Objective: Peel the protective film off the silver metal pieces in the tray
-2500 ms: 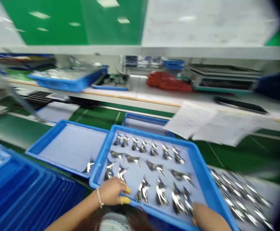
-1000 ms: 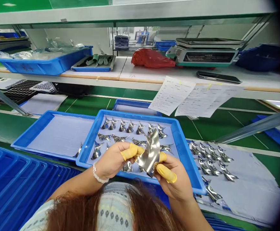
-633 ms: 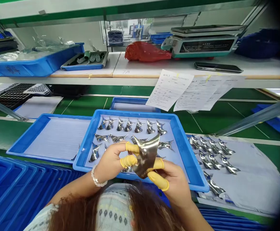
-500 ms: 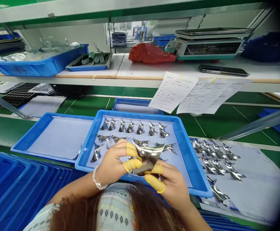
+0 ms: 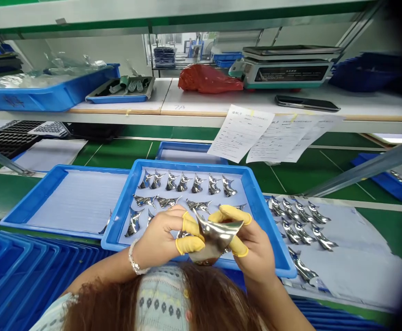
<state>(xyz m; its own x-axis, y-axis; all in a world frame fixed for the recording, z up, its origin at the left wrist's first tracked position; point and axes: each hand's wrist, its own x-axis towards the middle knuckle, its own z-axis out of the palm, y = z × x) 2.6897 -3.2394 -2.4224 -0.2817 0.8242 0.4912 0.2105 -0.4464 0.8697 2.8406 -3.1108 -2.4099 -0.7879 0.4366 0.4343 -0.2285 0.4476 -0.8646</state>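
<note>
Curved chrome piece [image 5: 215, 239] sits between both hands' fingers [image 5: 189, 245].

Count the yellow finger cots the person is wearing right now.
4 visible: two finger cots on the left hand and two on the right hand. More may be hidden behind the curved shiny metal piece.

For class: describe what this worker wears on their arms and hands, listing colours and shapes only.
The left hand and right hand wear yellow rubber finger cots on several fingers. A white beaded bracelet circles the left wrist. A pale knitted sleeve shows at the bottom edge.
</note>
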